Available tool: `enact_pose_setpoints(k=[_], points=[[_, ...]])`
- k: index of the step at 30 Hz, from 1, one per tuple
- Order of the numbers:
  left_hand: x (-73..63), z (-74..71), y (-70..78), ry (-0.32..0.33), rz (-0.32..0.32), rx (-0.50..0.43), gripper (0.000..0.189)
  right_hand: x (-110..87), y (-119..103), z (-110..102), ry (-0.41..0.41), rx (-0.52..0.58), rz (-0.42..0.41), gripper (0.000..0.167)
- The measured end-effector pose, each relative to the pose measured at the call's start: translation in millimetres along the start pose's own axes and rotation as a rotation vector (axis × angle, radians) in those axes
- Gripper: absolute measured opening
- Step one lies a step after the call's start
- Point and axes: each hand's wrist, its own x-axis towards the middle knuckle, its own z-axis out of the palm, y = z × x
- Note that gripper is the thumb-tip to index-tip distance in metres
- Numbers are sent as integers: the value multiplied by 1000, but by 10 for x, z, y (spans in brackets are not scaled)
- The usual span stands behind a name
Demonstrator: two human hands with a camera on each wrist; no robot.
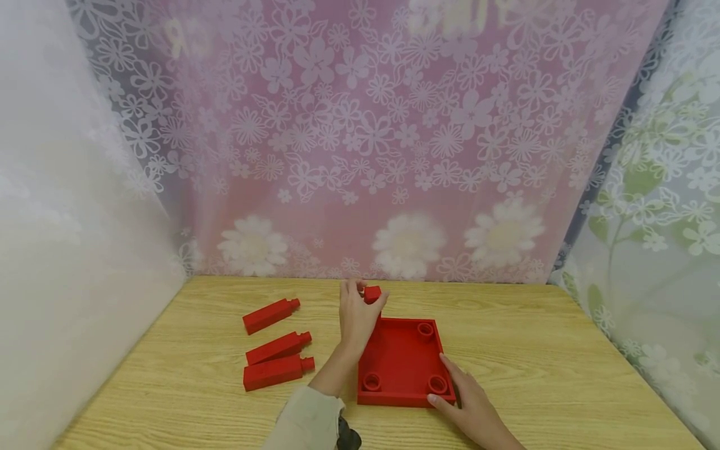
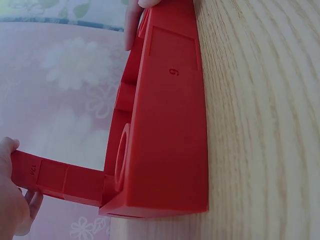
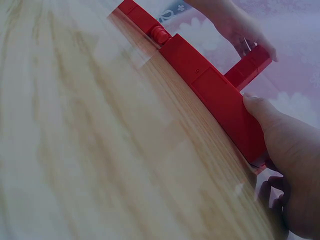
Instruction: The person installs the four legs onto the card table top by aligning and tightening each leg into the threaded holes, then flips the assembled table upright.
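A red square tray-like base with raised walls lies on the table, round sockets showing at three corners. At its far left corner stands a red square post, upright. My left hand pinches this post near the top between thumb and fingers. The post's lower end is hidden behind the base wall in the left wrist view. My right hand grips the near right corner of the base, thumb on the front wall and fingers along the right side.
Left of the base, three similar red posts lie on the wooden table: a far post, a middle post and a near post, their round narrow ends pointing right. A flowered pink curtain hangs behind the table.
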Motion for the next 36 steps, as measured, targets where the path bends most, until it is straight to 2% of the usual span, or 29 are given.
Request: enact_pose_setpoints(k=[8,11,15,18,27,31,36], points=[[6,-56,-88,-77,4,-108,36,-17,-36,-6,13,1,-7,80],[6,-76,-89,-112,11,-101,29,-19,-39,-5,17,0,-9,80],[9,-91,-84,-128,58,-84,23,-21,-37,-5,15,0,-9,80],[6,-90,-71,-120,84,-52,24,-23,-32,-5,10,-2,-6,80],[-34,-35,21,0,21,83,49,-21,-35,-7,3,5,-6,80],[-34,-22,16,26,32,56,46,-20,-27,-5,4,5,-9,80],[-23,-28,-43,-15,26,-23,39,-27,-18,-7,6,3,-6,80]])
